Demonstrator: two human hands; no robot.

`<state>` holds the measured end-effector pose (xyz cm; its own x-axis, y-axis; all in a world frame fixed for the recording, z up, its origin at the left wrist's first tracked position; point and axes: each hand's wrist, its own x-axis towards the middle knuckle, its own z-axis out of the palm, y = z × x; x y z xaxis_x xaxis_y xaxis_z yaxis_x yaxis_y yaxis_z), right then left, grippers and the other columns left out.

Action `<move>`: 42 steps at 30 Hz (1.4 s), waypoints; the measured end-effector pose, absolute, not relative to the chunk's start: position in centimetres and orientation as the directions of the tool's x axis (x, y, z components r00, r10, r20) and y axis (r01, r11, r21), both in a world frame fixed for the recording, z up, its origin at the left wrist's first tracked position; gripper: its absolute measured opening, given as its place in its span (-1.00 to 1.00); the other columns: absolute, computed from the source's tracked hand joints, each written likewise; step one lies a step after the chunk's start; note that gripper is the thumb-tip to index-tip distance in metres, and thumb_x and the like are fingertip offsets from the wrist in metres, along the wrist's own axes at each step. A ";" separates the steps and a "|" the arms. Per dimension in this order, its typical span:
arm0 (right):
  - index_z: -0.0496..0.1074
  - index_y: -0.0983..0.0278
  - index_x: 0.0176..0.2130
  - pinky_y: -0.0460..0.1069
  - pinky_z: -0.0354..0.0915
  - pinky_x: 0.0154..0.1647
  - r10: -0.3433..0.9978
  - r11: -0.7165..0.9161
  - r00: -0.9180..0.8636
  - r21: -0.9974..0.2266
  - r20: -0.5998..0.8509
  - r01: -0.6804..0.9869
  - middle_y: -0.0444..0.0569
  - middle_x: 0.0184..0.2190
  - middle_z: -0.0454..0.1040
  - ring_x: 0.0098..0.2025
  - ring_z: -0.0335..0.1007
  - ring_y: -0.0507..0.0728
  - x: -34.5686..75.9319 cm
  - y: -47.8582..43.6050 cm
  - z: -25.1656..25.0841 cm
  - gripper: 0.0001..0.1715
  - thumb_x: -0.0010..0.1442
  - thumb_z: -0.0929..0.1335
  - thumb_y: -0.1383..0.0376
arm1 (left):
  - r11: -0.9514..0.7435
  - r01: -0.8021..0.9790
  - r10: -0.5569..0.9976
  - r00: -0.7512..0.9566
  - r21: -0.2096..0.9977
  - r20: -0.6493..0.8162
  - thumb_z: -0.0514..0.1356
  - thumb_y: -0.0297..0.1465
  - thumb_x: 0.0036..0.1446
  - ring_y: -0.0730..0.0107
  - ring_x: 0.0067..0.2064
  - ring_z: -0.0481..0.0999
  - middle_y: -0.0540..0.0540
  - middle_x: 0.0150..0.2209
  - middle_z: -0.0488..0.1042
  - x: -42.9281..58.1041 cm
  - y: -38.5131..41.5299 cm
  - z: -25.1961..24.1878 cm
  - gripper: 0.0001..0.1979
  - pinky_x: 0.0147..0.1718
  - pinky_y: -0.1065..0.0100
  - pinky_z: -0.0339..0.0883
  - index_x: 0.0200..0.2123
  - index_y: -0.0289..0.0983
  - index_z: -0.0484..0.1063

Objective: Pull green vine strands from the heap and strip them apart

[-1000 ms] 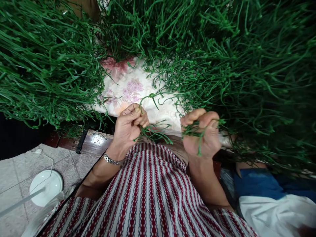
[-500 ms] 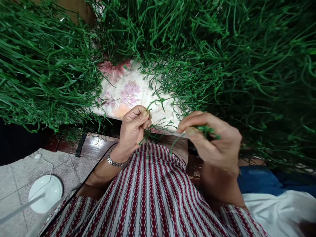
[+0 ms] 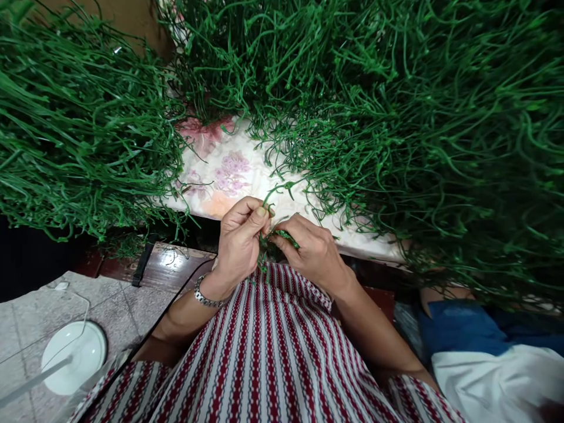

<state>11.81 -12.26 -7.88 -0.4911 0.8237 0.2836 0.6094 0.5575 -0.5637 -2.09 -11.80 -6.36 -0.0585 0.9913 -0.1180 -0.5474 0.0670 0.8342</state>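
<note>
My left hand (image 3: 241, 238) is closed, thumb against forefinger, pinching a thin green stem (image 3: 278, 188) that curves up and to the right. Close beside it, my right hand (image 3: 314, 249) is closed with several green stems (image 3: 286, 236) bunched inside its curled fingers. The two hands nearly meet above the striped clothing on my lap. More stem ends (image 3: 263, 267) hang below the left fingers. Exactly where the right fingertips touch the left hand's stem is hard to make out.
Large heaps of green stems lie on the left (image 3: 88, 135) and the right (image 3: 396, 117), over a floral cloth (image 3: 247, 158). A round white base (image 3: 74, 357) stands on the tiled floor at lower left. At lower right, another person's blue and white clothing (image 3: 467, 329) shows.
My right hand has come in from the right, with its green stems, up close to my left hand. My left hand stays nearly in place, still pinching its stem.
</note>
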 end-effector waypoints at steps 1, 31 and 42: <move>0.36 0.32 -0.31 -0.08 0.24 -0.36 0.824 0.554 -0.485 -0.593 0.293 0.584 -0.03 -0.42 0.43 -0.38 0.33 0.03 11.9 -12.3 -7.9 -0.87 0.22 0.25 0.32 | 0.060 -0.545 0.993 -0.053 0.836 -0.106 0.24 -0.39 0.01 0.59 -0.55 0.21 0.05 -0.58 0.28 -2.2 -11.7 -6.4 -0.87 -0.51 0.50 0.15 -0.53 -0.28 0.38; 0.31 0.32 -0.23 -0.09 0.17 -0.41 0.741 0.641 -0.649 -0.465 0.170 0.611 -0.03 -0.36 0.43 -0.37 0.33 0.04 12.9 -12.4 -7.8 -0.86 0.22 0.21 0.33 | -0.186 0.355 0.905 0.426 0.916 0.019 0.10 -0.51 0.06 0.45 -0.41 0.33 0.00 -0.48 0.36 -5.7 -12.7 -7.5 -0.90 -0.38 0.42 0.16 -0.40 -0.30 0.42; 0.20 0.30 -0.44 -0.10 0.04 -0.47 0.539 0.663 -0.831 -0.676 0.135 0.321 -0.13 -0.54 0.24 -0.50 0.09 -0.03 13.0 -12.1 -7.2 -0.79 0.24 0.17 0.32 | -0.205 0.221 0.693 0.721 0.954 -0.018 0.11 -0.39 0.11 0.56 -0.54 0.11 0.07 -0.62 0.11 -6.6 -12.4 -7.6 -0.68 -0.53 0.44 0.00 -0.66 -0.33 0.21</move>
